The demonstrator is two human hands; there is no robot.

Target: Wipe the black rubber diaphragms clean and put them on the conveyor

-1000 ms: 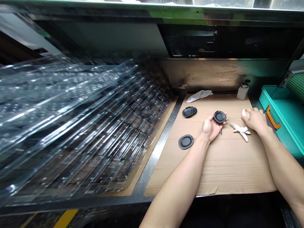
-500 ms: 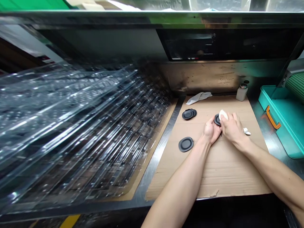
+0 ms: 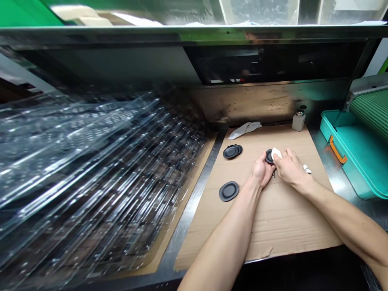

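Note:
My left hand (image 3: 263,170) holds a black oval part (image 3: 268,156) over the cardboard sheet (image 3: 291,218). Pinched in my right hand (image 3: 287,166), a white pad (image 3: 275,153) lies against the face of that part and covers some of it. To the left, a black oval piece (image 3: 228,191) rests alone on the cardboard. Farther back, black oval pieces (image 3: 232,151) overlap each other. Small white pieces (image 3: 306,169) lie just right of my right hand.
Stacked clear plastic trays (image 3: 100,173) fill the left side. A white glove or cloth (image 3: 245,130) and a bottle with a metal cap (image 3: 298,120) stand at the cardboard's back edge. A teal bin (image 3: 353,178) with an orange handle is at right.
The camera view has shifted, so the cardboard and hands appear farther left. Both hands keep their hold, with the white pad still against the black part.

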